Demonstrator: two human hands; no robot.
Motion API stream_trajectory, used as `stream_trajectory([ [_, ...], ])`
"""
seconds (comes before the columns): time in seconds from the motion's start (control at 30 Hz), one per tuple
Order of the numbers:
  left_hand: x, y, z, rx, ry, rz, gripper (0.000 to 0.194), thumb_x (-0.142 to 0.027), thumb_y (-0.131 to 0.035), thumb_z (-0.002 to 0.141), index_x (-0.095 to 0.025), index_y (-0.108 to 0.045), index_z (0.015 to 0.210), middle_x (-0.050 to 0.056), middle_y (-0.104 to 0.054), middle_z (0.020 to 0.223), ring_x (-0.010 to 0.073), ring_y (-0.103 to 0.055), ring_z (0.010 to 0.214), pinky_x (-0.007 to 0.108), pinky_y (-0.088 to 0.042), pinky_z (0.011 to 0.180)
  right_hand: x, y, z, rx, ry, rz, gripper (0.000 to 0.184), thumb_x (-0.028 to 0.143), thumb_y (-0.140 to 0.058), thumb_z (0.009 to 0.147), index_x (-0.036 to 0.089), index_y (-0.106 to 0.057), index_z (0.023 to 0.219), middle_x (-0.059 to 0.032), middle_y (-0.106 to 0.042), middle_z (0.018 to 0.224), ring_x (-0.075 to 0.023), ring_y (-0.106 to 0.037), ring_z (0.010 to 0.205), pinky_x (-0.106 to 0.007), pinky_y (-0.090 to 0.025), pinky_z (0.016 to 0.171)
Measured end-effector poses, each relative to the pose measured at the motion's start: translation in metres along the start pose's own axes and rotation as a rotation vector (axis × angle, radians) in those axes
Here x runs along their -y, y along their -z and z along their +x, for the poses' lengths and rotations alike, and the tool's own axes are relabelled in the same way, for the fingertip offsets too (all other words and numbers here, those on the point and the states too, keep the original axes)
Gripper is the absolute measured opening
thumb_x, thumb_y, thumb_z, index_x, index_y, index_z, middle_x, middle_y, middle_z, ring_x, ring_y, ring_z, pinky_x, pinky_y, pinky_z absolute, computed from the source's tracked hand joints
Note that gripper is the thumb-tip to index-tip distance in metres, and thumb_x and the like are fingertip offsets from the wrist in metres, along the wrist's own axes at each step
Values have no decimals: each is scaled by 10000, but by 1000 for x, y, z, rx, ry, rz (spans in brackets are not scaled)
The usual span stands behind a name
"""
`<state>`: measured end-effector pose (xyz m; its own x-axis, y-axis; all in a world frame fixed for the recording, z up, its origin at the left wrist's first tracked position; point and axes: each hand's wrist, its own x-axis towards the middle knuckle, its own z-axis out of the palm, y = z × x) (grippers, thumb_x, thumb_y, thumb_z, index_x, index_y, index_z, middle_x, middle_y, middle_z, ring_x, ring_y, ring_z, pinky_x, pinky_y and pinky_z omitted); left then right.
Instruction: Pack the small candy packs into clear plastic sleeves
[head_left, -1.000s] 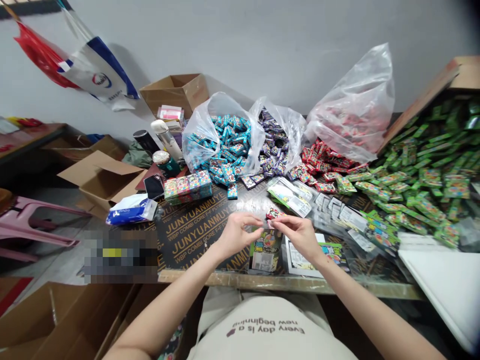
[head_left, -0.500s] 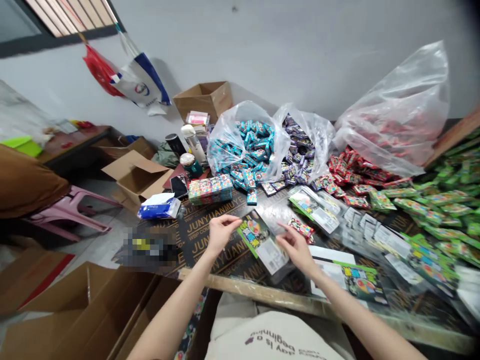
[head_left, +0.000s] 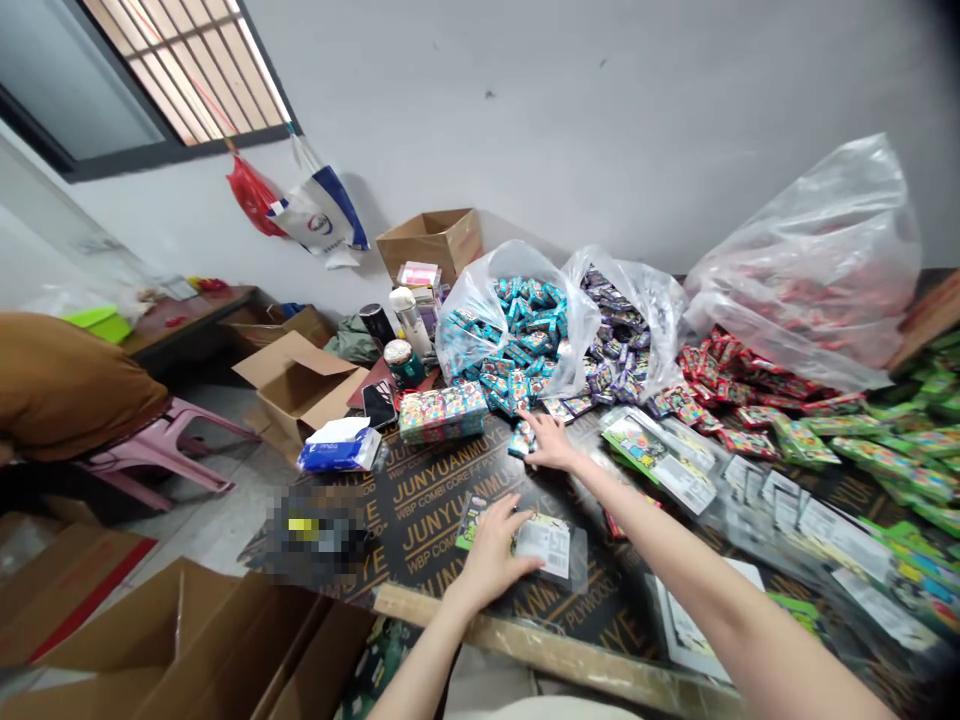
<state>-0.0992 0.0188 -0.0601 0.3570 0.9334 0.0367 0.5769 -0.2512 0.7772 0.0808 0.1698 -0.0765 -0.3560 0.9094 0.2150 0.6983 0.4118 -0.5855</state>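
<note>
The right hand has left the card sleeve and now reaches out to a small blue packet, while the sleeve, lifted between both hands a moment ago, lies flat on the surface. So only the left hand stays with the sleeve: it rests across it, fingers spread and slightly bent, thumb out to the side, gripping nothing. The right hand is part closed, thumb and fingers at the blue packet; whether they grip it or only touch it cannot be told.

Taking the sleeve as the clock's centre, the blue packet is at 12, just in front of the clear bag of blue packets. The bag of purple packets is at 1, the red packets and more flat sleeves at 2, and the green packets between 2 and 3. A stacked block of packets stands at 11, with a phone and tissue pack at 10. The right forearm crosses above the surface and partly hides a red packet at 3, which limits the view there.
</note>
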Motion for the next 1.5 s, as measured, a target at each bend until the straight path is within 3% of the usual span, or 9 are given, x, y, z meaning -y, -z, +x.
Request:
stream_trajectory([
  [0.13,-10,-6,22,-175,334,-629,401,-460,-568,747,-141,-616,986,128,-661,970,236,-611,931,415,-452,860,20,10,-42,-57,42,156,881,205,-621,602,226,-183,1366,-98,-456,1197,-236,-453,1097,-406,-346,934],
  [0.23,-23,-7,35,-38,481,-1165,433,-496,-528,767,-131,-601,987,102,-681,861,192,-647,780,347,-497,758,42,21,-80,-69,86,478,890,239,-599,652,242,-85,1378,-81,-452,1203,-195,-469,1111,-356,-367,953],
  [0.33,-38,-13,42,51,517,-1372,341,-367,-679,665,-137,-622,910,63,-682,815,146,-637,684,272,-497,679,57,36,-114,-62,62,649,864,273,-612,656,251,-123,1368,-88,-405,1276,-212,-434,1165,-371,-359,975],
  [0.53,-55,-26,41,41,445,-1058,333,-287,-782,518,-100,-597,723,31,-647,663,127,-598,563,250,-467,600,54,67,-150,-73,70,327,826,248,-646,619,227,-245,1341,-93,-346,1357,-260,-316,1256,-432,-242,1049],
  [0.7,-43,-17,28,193,41,-379,801,-448,-731,566,-184,-417,1254,116,-626,1034,255,-571,978,456,-369,911,32,82,-168,-141,121,45,762,368,-682,561,219,-407,1255,-93,-530,1154,-288,-476,1078,-459,-298,965],
  [0.8,-24,-13,21,332,-228,144,1012,-436,-787,451,-276,-309,1328,118,-443,1298,317,-360,1219,557,-99,1030,19,81,-180,-169,110,-50,737,427,-671,563,219,-435,1229,-85,-580,1079,-280,-526,1001,-469,-274,954],
  [0.87,-14,-15,19,364,-280,318,1024,-401,-784,465,-278,-272,1344,113,-439,1282,313,-366,1207,565,-59,1030,15,77,-186,-137,121,-83,735,456,-662,573,219,-434,1230,-85,-597,1063,-279,-538,985,-473,-247,963],
  [1.3,-26,-11,24,163,-275,281,1012,-357,-696,562,-206,-124,1384,108,-453,1247,284,-399,1162,499,-128,1059,32,65,-183,-23,160,29,803,435,-656,557,210,-379,1275,-86,-577,1094,-271,-512,991,-470,-216,976],
  [1.5,-27,3,28,247,-302,225,1015,-342,-716,540,-224,-158,1380,95,-469,1240,275,-423,1152,477,-141,1064,33,71,-176,10,138,73,827,406,-669,540,215,-362,1284,-90,-550,1125,-274,-477,1023,-467,-236,962],
])
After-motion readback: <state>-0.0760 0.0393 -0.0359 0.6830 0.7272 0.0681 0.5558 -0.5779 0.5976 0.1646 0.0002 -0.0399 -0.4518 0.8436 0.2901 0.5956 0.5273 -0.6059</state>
